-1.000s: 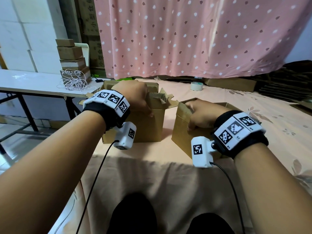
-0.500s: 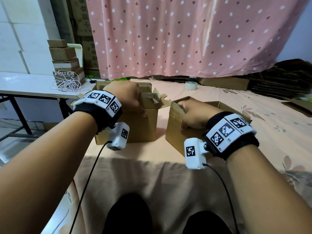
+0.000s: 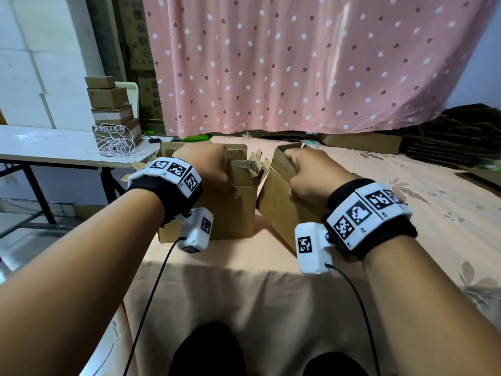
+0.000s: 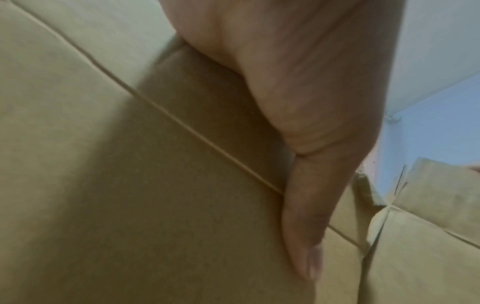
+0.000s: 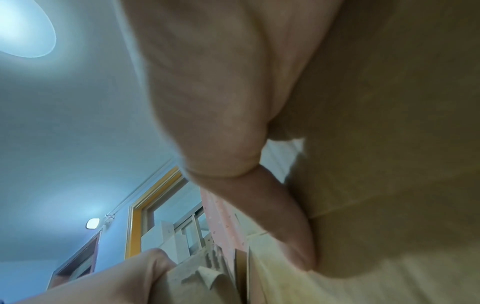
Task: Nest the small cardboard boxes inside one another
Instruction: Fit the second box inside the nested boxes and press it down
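Observation:
Two open brown cardboard boxes stand side by side on the pink floral cloth. My left hand [image 3: 214, 169] grips the near top edge of the left box [image 3: 230, 215], thumb down its front wall [image 4: 303, 236], fingers over the rim. That box has more cardboard flaps [image 3: 249, 169] standing inside it. My right hand [image 3: 309, 172] grips the near top edge of the right box [image 3: 279, 210], thumb [image 5: 293, 232] pressed on its outer wall. The right box is tilted, its near-left side lifted toward the left box. Its inside is hidden by my hand.
A stack of small closed boxes [image 3: 111, 104] and a tangle of white string [image 3: 116, 143] sit on a white table [image 3: 48, 145] at the left. A tape roll [image 3: 310, 143] and flat cardboard [image 3: 360, 142] lie under the pink spotted curtain [image 3: 298, 63]. The cloth's front edge drops off near my knees.
My right hand has tipped and raised the right box toward the left box, narrowing the gap. My left hand keeps its grip on the left box, which has not moved.

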{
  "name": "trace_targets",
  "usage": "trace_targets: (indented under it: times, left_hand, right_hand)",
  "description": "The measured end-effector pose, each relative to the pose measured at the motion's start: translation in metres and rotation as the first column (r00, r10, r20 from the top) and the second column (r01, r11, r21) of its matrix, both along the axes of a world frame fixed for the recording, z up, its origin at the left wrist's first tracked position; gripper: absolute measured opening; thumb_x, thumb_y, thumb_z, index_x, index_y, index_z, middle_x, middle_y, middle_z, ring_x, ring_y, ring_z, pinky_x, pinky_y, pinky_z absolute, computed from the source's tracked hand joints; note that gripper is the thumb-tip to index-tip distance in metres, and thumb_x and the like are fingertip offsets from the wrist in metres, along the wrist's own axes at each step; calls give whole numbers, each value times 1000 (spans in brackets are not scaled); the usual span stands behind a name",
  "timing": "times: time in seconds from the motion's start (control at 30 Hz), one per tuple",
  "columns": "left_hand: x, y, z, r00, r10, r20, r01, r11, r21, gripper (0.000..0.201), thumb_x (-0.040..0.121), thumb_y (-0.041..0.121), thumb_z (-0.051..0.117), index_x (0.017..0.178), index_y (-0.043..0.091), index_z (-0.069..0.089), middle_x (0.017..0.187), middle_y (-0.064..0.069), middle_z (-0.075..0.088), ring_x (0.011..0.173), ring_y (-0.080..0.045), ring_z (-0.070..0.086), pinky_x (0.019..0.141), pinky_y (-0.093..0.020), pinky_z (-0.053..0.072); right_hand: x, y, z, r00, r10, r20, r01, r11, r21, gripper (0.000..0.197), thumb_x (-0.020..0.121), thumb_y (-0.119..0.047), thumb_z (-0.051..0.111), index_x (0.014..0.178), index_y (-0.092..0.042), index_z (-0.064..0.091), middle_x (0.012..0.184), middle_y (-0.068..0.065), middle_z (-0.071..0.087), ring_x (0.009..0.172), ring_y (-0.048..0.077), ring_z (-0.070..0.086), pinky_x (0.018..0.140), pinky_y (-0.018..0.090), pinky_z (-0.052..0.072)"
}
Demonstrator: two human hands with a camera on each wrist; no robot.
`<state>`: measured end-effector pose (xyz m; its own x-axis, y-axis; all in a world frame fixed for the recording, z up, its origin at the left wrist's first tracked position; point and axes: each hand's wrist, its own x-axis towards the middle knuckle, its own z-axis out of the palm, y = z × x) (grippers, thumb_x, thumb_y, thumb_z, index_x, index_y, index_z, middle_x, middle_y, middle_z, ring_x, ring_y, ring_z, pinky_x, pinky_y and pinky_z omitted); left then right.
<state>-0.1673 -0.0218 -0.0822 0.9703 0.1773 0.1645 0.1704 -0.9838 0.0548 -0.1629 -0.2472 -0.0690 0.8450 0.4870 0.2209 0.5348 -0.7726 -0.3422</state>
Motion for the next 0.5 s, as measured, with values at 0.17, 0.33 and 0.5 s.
trace_targets:
  times: [0.17,0.33,0.5]
  left_hand:
    - [1,1,-1,1000,-22,2,22,1000,-11,46,62,64,88,75,27,64,77,5,67,74,-16,64,62,-28,55]
    - [0,2,-1,1000,-21,8,21,1000,-14,46,58,66,89,73,30,64,76,10,67,74,-15,66,64,-28,57]
    - [-3,0,0,999,-31,8,31,999,-9,46,59,65,89,74,29,65,72,12,64,73,-15,65,61,-26,52]
  right_hand:
    - [-11,0,15,995,9,98,-9,1000,-3,25,84,-1,62,102,-19,64,99,3,70,96,26,64,67,28,45]
    - [-21,4,34,965,1,263,17,998,-66,25,83,-1,53,100,-19,60,89,1,64,90,28,61,65,32,40]
    - [-34,7,55,927,-17,375,41,997,-58,23,87,0,53,88,-22,47,75,-4,52,67,21,51,66,32,36]
